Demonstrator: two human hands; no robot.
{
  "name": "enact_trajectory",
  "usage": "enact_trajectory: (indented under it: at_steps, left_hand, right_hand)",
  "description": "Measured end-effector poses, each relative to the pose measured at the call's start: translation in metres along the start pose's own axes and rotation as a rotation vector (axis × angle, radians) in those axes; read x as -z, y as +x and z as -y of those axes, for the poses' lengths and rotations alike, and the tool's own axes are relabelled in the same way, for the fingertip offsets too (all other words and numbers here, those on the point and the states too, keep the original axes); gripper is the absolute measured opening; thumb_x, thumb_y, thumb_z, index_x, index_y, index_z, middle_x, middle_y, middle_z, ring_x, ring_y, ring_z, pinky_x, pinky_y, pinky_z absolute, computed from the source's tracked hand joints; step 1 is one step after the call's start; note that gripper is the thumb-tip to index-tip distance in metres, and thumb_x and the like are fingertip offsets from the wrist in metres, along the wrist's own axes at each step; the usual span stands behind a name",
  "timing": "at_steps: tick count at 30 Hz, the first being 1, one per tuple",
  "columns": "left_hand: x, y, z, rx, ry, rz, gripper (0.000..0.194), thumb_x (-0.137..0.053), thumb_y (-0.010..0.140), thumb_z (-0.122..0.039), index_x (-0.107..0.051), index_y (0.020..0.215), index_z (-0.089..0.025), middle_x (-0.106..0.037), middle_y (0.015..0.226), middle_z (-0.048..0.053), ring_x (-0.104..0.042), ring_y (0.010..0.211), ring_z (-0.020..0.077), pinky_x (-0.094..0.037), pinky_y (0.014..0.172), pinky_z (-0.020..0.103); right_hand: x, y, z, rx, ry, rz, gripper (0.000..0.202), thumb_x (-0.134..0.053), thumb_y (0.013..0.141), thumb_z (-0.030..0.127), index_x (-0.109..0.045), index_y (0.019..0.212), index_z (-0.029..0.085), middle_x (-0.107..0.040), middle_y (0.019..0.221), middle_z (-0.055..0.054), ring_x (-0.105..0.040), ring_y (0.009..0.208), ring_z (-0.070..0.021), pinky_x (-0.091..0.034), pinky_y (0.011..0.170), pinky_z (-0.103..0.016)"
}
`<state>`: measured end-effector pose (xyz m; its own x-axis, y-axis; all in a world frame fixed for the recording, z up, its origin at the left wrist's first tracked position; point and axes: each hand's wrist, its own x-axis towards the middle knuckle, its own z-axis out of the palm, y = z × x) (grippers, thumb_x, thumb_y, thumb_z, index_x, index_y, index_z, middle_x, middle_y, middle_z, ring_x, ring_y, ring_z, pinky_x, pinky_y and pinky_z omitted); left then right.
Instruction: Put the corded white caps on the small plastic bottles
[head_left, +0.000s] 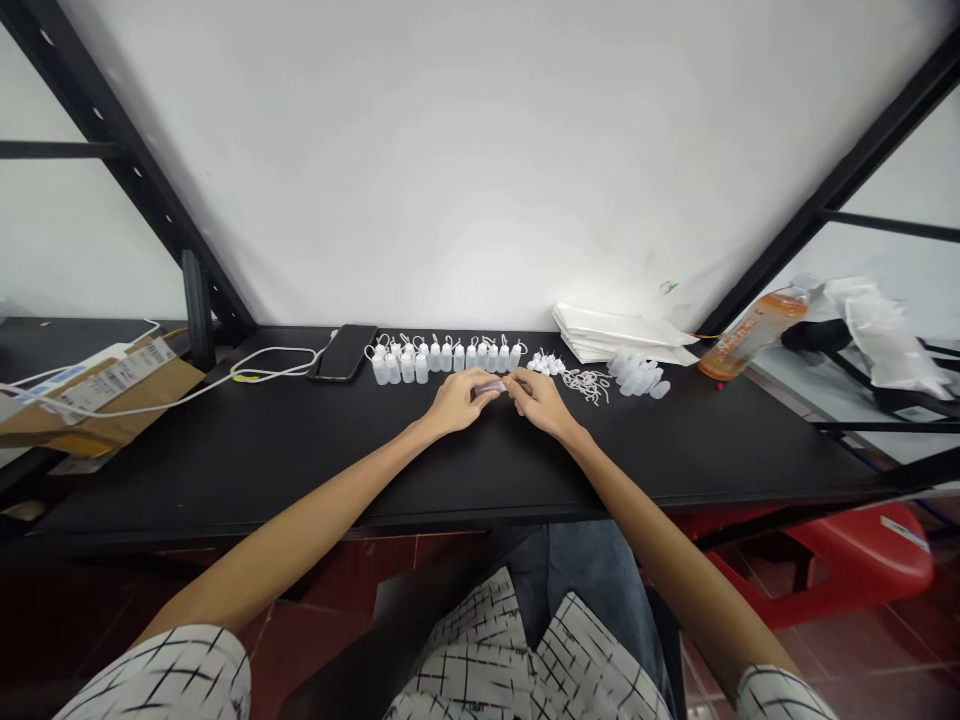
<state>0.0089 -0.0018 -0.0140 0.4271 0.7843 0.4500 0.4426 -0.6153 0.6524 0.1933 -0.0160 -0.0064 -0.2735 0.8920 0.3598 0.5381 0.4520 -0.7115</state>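
A small translucent plastic bottle (491,387) lies sideways between my two hands above the black table. My left hand (456,402) closes on the body end of the bottle. At its other end, the fingers of my right hand (541,402) are pinched together; what exactly they grip there is hidden. Behind my hands stand several small squeeze bottles (416,370) with white tops and looped cords. Right of them lie several small white caps (546,364), a heap of short white cords (589,384) and several loose translucent bottles (637,375).
A black phone (343,353) with a white cable (225,385) lies at the left, beside a cardboard package (112,395). White sheets (619,332) rest at the back right, near a bottle of orange liquid (757,330). Black metal posts frame the table (300,470). A red stool (862,565) stands below right.
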Motion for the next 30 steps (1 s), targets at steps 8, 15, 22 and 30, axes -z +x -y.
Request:
enact_trajectory:
  at_steps: [8, 15, 22, 30]
  left_hand:
    - [0.000, -0.004, -0.004, -0.004, 0.061, 0.019, 0.022, -0.060, 0.085, -0.024, -0.072, 0.103, -0.020, -0.069, 0.103, 0.004, -0.059, 0.069, 0.0131, -0.045, 0.062, 0.026]
    - [0.002, 0.000, 0.001, -0.008, 0.035, -0.025, 0.026, -0.061, 0.084, -0.024, -0.071, 0.108, -0.020, -0.069, 0.107, 0.005, -0.060, 0.072, 0.0145, -0.046, 0.062, 0.026]
    - [0.000, -0.003, -0.004, -0.009, 0.040, 0.011, 0.021, -0.064, 0.082, -0.025, -0.073, 0.100, -0.020, -0.070, 0.101, 0.005, -0.063, 0.080, 0.0175, -0.048, 0.064, 0.026]
    - [0.011, 0.004, -0.012, 0.274, -0.547, 0.064, 0.036, -0.061, 0.086, -0.040, -0.070, 0.104, -0.010, -0.071, 0.089, 0.012, -0.061, 0.059, 0.0129, -0.040, 0.041, 0.020]
  right_hand:
    - [-0.004, 0.000, -0.005, -0.094, 0.100, 0.000, 0.052, -0.042, 0.090, 0.059, -0.050, 0.060, 0.018, -0.042, 0.046, 0.003, -0.041, 0.045, -0.0111, -0.031, 0.048, -0.023]
    - [-0.005, 0.003, -0.005, -0.091, 0.267, -0.021, 0.045, -0.052, 0.085, 0.059, -0.053, 0.065, 0.018, -0.051, 0.058, 0.001, -0.043, 0.045, -0.0089, -0.033, 0.045, -0.023]
    - [-0.003, 0.002, -0.006, -0.148, 0.236, 0.032, 0.048, -0.053, 0.083, 0.057, -0.052, 0.058, 0.017, -0.042, 0.049, 0.003, -0.038, 0.044, -0.0086, -0.028, 0.041, -0.021]
    - [-0.002, 0.007, 0.000, -0.264, 0.559, -0.095, 0.060, -0.044, 0.084, 0.068, -0.056, 0.059, 0.015, -0.049, 0.048, -0.001, -0.038, 0.033, -0.0066, -0.022, 0.033, -0.022]
